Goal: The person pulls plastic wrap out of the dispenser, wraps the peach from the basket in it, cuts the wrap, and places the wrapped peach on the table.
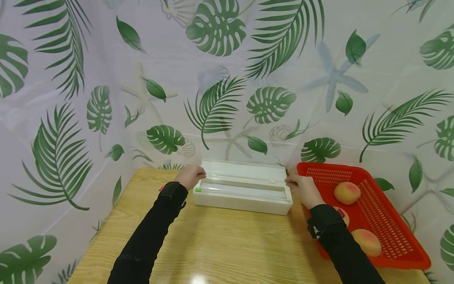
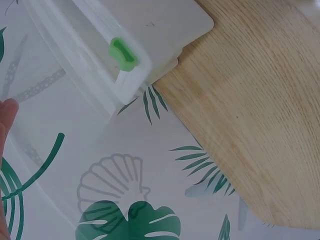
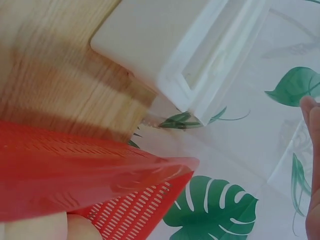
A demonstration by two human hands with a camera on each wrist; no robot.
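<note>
A long white cling film dispenser (image 1: pixel 244 203) lies on the table with its lid (image 1: pixel 244 169) raised at the back. A green slider (image 2: pixel 123 54) sits at its left end. Clear cling film (image 1: pixel 227 178), hard to make out, stretches over the dispenser between the hands. At the left end, my left hand (image 1: pixel 190 176) pinches the film's edge between thumb and fingers. My right hand (image 1: pixel 303 190) pinches the other side at the right end, close to the basket. Only the fingertips of each hand show at the edge of its wrist view.
A red plastic basket (image 1: pixel 390 213) stands at the right with peaches in it, one peach (image 1: pixel 347 193) at the back and another (image 1: pixel 367 242) near the front. The wooden table (image 1: pixel 227 244) meets a leaf-patterned curtain (image 1: pixel 230 110) behind and at left.
</note>
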